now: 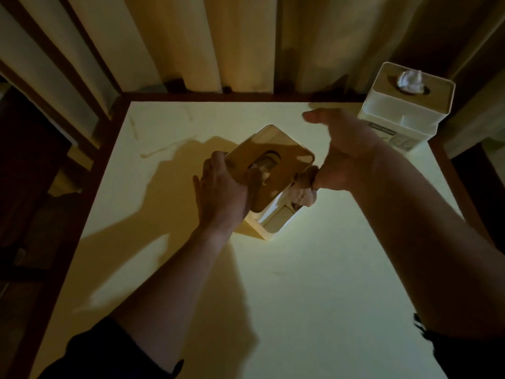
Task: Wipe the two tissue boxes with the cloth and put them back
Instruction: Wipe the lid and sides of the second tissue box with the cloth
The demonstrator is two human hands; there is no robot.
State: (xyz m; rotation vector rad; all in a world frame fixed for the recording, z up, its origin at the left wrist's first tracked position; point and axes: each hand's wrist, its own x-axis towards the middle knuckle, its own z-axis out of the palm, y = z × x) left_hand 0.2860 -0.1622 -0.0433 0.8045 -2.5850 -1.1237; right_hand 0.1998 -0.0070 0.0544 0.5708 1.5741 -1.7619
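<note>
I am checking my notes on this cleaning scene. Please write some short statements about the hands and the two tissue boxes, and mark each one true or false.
1. The left hand grips the middle tissue box. True.
2. The right hand holds nothing. False: it holds the cloth against that box.
3. The second tissue box stands at the table's far right corner. True.
4. Both boxes are stacked. False: they are apart.
</note>
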